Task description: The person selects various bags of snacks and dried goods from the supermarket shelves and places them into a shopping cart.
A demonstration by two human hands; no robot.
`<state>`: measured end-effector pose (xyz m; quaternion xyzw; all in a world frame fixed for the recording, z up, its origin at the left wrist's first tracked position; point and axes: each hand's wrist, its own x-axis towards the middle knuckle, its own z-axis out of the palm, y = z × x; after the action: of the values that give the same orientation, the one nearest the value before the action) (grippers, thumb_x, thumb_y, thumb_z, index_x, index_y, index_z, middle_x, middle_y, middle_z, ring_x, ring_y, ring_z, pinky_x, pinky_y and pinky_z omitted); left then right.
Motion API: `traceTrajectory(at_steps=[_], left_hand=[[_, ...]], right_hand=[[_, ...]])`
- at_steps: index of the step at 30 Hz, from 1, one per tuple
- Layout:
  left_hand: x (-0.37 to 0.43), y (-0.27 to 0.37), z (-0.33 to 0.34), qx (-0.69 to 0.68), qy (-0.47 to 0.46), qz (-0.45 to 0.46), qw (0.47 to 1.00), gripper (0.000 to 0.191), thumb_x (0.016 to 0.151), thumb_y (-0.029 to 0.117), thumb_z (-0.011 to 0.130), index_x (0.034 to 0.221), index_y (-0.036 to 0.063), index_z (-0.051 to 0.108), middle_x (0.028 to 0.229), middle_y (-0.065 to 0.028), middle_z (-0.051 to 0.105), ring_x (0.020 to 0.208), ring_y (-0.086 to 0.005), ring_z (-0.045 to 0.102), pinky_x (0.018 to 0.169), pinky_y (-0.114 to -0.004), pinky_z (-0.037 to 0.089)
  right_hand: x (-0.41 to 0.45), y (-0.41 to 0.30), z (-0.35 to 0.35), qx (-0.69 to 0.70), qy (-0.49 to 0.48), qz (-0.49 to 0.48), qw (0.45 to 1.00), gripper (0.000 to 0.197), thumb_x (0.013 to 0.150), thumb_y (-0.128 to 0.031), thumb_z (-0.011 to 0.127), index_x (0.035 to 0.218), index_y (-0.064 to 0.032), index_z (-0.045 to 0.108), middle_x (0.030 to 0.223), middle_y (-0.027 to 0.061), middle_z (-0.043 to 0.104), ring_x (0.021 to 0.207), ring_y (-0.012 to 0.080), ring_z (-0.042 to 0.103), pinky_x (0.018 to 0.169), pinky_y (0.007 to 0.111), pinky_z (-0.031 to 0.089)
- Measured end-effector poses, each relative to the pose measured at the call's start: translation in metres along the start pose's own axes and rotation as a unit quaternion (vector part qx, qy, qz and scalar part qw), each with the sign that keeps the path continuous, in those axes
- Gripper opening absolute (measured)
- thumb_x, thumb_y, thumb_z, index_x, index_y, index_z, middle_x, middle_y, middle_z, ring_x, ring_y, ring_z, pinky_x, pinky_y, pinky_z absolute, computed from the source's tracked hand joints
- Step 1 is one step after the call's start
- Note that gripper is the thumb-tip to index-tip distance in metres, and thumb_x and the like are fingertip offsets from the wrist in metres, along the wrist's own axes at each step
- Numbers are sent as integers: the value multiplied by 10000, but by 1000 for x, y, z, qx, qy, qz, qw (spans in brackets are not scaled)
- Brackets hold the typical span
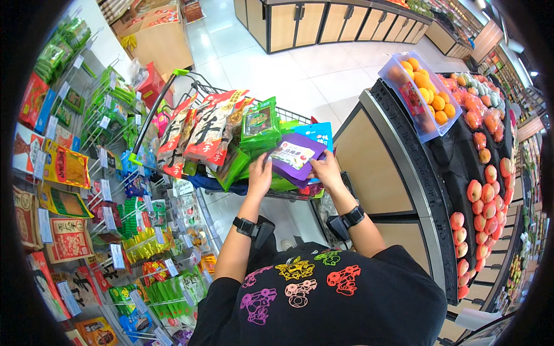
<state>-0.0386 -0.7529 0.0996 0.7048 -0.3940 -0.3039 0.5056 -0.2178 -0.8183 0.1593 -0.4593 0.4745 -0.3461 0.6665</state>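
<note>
A purple snack pouch (295, 156) with a pale printed panel lies over the cart's load. My right hand (325, 172) grips its right edge between thumb and fingers. At the pouch's left edge is my left hand (260, 173), its fingertips touching or very near it; whether they pinch it is unclear. A blue pouch (315, 130) shows behind the purple one. Left of it, green snack packs (261, 123) are piled beside red and white melon seed bags (212, 125). All of these rest in a wire shopping cart (281, 113).
Hanging snack packets (67, 164) fill the rack at left. At right, a produce stand (389, 155) holds a clear plastic crate (422, 95) of oranges and net-wrapped fruit (487, 203). Wooden cabinets (337, 24) stand across the tiled floor; a cardboard box (162, 52) is at upper left.
</note>
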Motion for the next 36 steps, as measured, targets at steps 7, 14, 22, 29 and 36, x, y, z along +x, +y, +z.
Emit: traceTrajectory(at_steps=[7,14,22,29,36], left_hand=[[-6,-6,1,-20,-2,-11,1000,398,809,259,456,1153,67,402,1032,-224,437,930,-308,433,828,-347,336],[-18,26,5,-221,-40,-104,969,511,819,219,441,1266,102,223,1187,-219,346,1054,-293,390,883,-334,309],[-56,9,-1,-148,21,-86,985,563,827,270,408,1297,147,122,1255,-174,300,1076,-296,386,857,-332,331],[-107,32,-2,-243,-8,-119,963,557,847,333,360,1290,301,23,1223,-87,326,925,-205,477,665,-283,411],[-114,28,-12,-246,7,-108,963,595,836,369,377,1297,263,16,1294,-77,241,1030,-229,419,768,-313,366]], right_hand=[[-14,-16,9,-13,16,9,1000,753,758,-40,506,1240,9,-71,698,159,536,519,207,562,442,287,482],[-19,-15,2,-3,7,5,1000,765,761,-61,507,1253,-34,-78,712,168,529,519,210,560,448,288,482],[-52,-23,12,-67,-50,-4,997,714,774,-96,495,1273,-115,-16,775,155,549,527,174,551,453,259,471],[-70,1,-2,-43,-88,-89,991,632,754,-55,506,1265,-121,139,794,123,547,583,146,554,471,239,467],[-84,16,9,-56,-155,-89,982,569,779,-64,480,1264,-134,192,955,108,477,823,154,514,649,254,467]])
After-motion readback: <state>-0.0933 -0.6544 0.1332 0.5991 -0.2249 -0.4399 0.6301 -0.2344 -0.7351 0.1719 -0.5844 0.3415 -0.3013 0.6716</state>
